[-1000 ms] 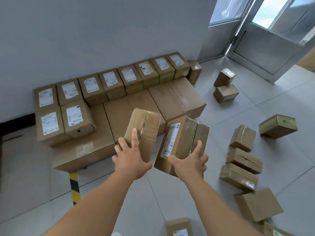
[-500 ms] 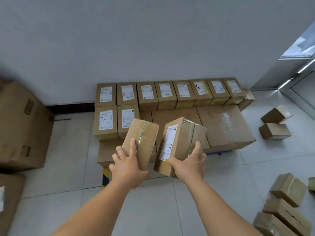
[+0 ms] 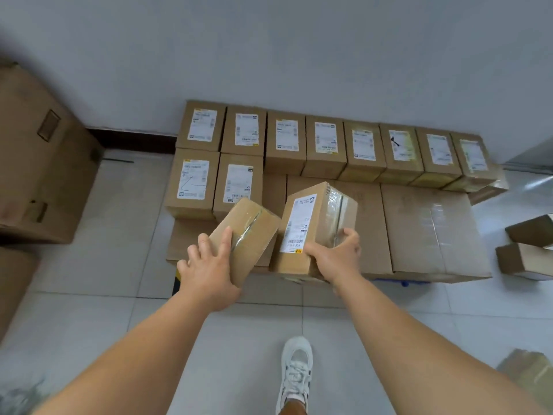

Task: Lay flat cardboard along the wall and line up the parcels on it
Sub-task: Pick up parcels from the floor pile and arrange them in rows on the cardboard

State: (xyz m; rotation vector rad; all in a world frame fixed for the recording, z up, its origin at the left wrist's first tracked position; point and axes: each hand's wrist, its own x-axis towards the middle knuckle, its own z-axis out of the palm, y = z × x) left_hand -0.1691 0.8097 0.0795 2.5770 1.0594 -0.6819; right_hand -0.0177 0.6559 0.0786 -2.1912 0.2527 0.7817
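Since a second ago, both parcels have been carried up to the flat cardboard point(image 3: 425, 232). The plain parcel point(image 3: 248, 235) is held in the left hand point(image 3: 206, 265) grip, the labelled parcel point(image 3: 317, 229) in the right hand point(image 3: 335, 256). Placement beside the second-row parcels point(image 3: 215, 184) is judged next.

Both held parcels, plain point(image 3: 244, 235) and labelled point(image 3: 314, 229), now nearer, lower over flat cardboard point(image 3: 425, 229); white shoe point(image 3: 294, 372) newly visible.
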